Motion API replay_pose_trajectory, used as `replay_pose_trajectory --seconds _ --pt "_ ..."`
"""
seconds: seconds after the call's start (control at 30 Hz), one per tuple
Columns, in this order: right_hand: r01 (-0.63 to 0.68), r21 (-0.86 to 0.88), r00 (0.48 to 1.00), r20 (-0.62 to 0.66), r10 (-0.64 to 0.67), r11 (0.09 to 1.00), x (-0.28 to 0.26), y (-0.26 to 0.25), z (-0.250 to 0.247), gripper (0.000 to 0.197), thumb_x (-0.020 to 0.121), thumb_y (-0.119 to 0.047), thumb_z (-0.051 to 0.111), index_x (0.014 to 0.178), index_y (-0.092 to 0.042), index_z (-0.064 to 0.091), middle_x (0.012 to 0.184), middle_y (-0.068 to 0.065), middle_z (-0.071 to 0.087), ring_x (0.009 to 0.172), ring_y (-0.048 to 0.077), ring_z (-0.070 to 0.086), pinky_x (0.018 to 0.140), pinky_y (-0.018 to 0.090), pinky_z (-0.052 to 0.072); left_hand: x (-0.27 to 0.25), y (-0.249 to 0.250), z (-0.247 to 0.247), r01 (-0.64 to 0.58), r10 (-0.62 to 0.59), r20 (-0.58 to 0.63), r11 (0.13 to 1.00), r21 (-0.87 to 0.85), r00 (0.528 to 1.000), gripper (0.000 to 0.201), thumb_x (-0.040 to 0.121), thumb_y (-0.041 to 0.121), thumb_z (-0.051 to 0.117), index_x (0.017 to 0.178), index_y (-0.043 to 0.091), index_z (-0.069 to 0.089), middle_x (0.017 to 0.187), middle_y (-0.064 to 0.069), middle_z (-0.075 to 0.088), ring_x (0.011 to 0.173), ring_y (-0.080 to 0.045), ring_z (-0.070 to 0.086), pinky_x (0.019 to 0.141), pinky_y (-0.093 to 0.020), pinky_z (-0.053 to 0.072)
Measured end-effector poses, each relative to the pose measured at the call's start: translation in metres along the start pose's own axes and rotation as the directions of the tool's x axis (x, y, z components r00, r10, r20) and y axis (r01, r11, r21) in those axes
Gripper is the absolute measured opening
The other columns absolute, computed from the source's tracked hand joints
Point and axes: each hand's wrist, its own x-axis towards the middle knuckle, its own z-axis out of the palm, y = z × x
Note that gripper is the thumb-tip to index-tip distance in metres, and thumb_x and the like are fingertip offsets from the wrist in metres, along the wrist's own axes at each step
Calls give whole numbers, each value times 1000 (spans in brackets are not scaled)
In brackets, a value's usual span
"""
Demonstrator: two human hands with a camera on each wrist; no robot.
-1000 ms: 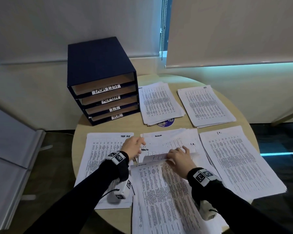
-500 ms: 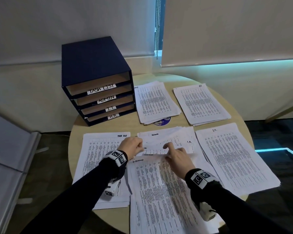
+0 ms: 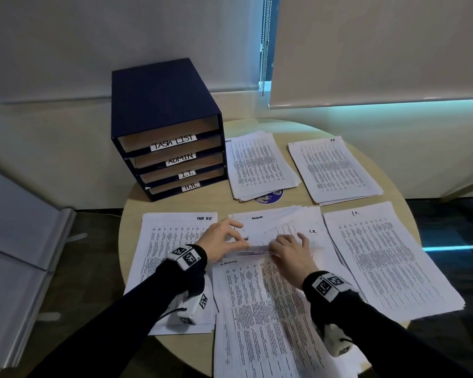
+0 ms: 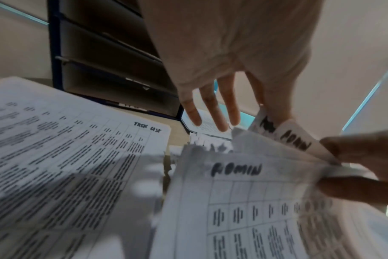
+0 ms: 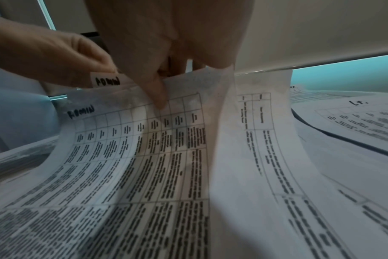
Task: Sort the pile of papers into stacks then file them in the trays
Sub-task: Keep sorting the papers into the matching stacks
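Observation:
The unsorted pile [image 3: 262, 309] lies at the near table edge, its top sheets raised. My left hand [image 3: 224, 240] pinches the corner of a sheet marked ADMIN [image 4: 295, 140], its other fingers [image 4: 210, 108] held straight. My right hand [image 3: 290, 248] grips the top edge of another ADMIN sheet [image 5: 144, 133], thumb [image 5: 157, 94] on the front and fingers behind. Sorted stacks lie around: TASK LIST [image 3: 170, 255] on the left, I.T. [image 3: 380, 255] on the right, and one [image 3: 279, 222] beyond the hands. The blue tray unit [image 3: 161, 105] stands back left, labelled TASK LIST, ADMIN, I.T., H.R.
Two more paper stacks [image 3: 257, 165] [image 3: 333, 167] lie at the back of the round table [image 3: 137, 203], right of the trays. A blue disc [image 3: 269, 197] peeks from under one. Wall and blinds stand behind. The floor drops away on both sides.
Both hands stay at the pile's top edge. The right hand went from one finger laid on the sheets to gripping a raised sheet. The left hand now pinches a corner.

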Motion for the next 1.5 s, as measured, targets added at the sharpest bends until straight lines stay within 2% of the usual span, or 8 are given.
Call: replay_pose_trajectory --seconds 0.2,0.43,0.67,0.83,1.03,1.13,1.23,1.5 --pt "57 16 998 20 -57 998 -8 1 -1 12 95 -23 50 97 -20 61 94 -6 66 93 20 60 104 48 31 16 -13 0 203 -199 -52 974 100 979 14 95 18 53 108 17 54 113 -1 56 101 -19 58 91 -35 48" --pt "-29 219 999 -14 33 975 -11 0 -5 41 92 -6 51 127 -19 37 98 -5 66 91 15 61 92 26 29 23 -5 5 144 -130 -72 953 265 989 16 80 10 65 85 23 57 86 5 57 76 -13 54 66 -25 42" --pt "28 61 996 -89 -23 998 -8 -1 -4 19 72 -14 78 79 -19 61 102 6 62 90 26 60 69 39 52 12 -5 -2 26 -31 33 989 144 999 8 81 22 75 85 15 74 89 7 63 81 -8 58 78 -22 46" --pt "21 30 996 88 -23 999 -3 -2 -2 8 92 -20 55 100 -23 57 109 -8 64 112 15 54 111 48 21 -4 -1 -5 42 -50 197 998 45 979 9 82 21 74 86 13 72 109 5 65 79 0 58 81 -25 49" --pt "20 3 992 121 -20 1000 -6 3 -4 12 98 -17 41 106 -20 48 100 -8 62 94 14 60 113 43 18 2 -1 0 238 -234 46 944 -230 971 26 100 29 46 95 11 65 96 -6 64 74 -12 59 76 -31 53" --pt "15 -8 993 121 -14 1000 -7 12 -12 15 98 -15 41 108 -22 47 102 -9 61 98 13 58 111 39 19 27 -8 4 151 -136 -170 985 84 976 25 102 21 40 114 14 60 118 -3 57 107 -17 55 97 -35 45" --pt "-5 -26 993 122 8 1000 -4 23 -20 18 97 -11 43 107 -25 49 105 -11 62 101 12 56 111 38 20 51 -5 10 113 -89 -99 954 277 991 34 101 18 38 134 17 46 136 -2 44 127 -20 40 109 -37 33" --pt "-12 -131 969 242 44 991 2 43 -32 27 95 -9 45 116 -26 47 119 -11 61 112 14 55 114 41 15 80 -10 26 235 -268 1 847 477 964 60 84 52 56 134 23 40 134 -6 35 125 -24 35 105 -45 34"
